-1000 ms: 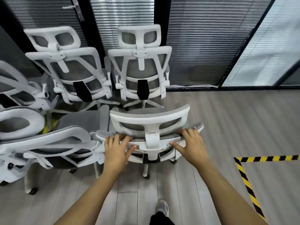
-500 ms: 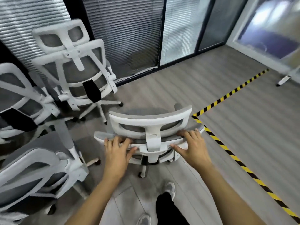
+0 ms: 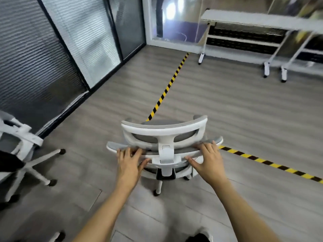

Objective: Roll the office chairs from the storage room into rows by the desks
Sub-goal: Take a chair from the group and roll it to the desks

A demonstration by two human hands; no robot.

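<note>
A white-framed office chair (image 3: 164,131) with grey mesh stands right in front of me, its back toward me and its headrest uppermost. My left hand (image 3: 130,163) grips the top edge of the backrest left of the centre post. My right hand (image 3: 208,160) grips the same edge to the right of the post. One castor (image 3: 156,192) of the chair shows below the seat. White desks (image 3: 253,20) on wheeled legs stand at the far right.
Another white chair (image 3: 19,147) with a star base stands at the left edge. Glass walls with blinds (image 3: 52,55) run along the left. Yellow-black floor tape (image 3: 167,86) runs ahead and off to the right (image 3: 272,165). Open wood-look floor lies between the chair and the desks.
The held chair and my view have swung right, away from the stored chairs. Most stored chairs have left the view; the desks have come into view. Both hands kept their grip.
</note>
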